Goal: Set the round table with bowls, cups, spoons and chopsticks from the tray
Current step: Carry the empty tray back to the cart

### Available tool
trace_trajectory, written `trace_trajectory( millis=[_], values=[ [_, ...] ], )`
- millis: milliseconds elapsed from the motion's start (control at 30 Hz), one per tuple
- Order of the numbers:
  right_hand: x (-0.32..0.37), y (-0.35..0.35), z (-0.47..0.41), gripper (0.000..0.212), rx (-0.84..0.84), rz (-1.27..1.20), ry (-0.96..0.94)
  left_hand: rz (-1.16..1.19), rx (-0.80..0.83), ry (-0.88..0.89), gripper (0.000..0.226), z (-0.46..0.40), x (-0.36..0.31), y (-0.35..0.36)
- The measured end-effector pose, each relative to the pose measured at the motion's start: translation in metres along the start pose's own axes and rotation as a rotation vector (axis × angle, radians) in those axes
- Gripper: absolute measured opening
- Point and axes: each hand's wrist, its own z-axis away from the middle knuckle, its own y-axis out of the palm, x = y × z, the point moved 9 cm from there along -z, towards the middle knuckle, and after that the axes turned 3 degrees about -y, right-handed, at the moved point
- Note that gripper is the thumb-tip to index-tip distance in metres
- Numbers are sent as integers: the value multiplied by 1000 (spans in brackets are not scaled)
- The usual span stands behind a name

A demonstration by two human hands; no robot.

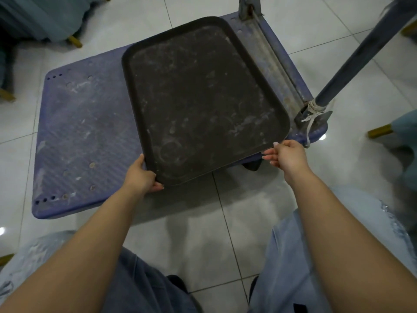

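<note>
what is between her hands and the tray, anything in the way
Nothing visible. The left hand already grips the tray at its near left corner; the right hand touches its near right corner. The tray lies bare on the blue cart.

The cart handle (365,55) is cut off at the top edge; the left hand (141,175) fingertips are hidden beneath the tray (203,98)

Bare forearms, no sleeves; pale blue distressed jeans (293,256); dark shoes (178,282) below.

left hand (141,175): arm extended, fingers curled, gripping | right hand (287,155): arm extended, fingers pinching
</note>
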Motion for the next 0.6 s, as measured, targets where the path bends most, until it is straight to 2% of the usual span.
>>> trace_trajectory(
  millis=[233, 467, 600],
  values=[
    [3, -8, -12, 14, -121, -45, 14, -40, 13, 16, 75, -8, -25, 6],
    [-1, -14, -18, 23, -212, -48, 43, -20, 68, 13, 75, -2, -32, 24],
    [-7, -7, -20, 14, -215, -106, 105, -37, 76, 27, 73, 5, -34, 25]
  ],
)
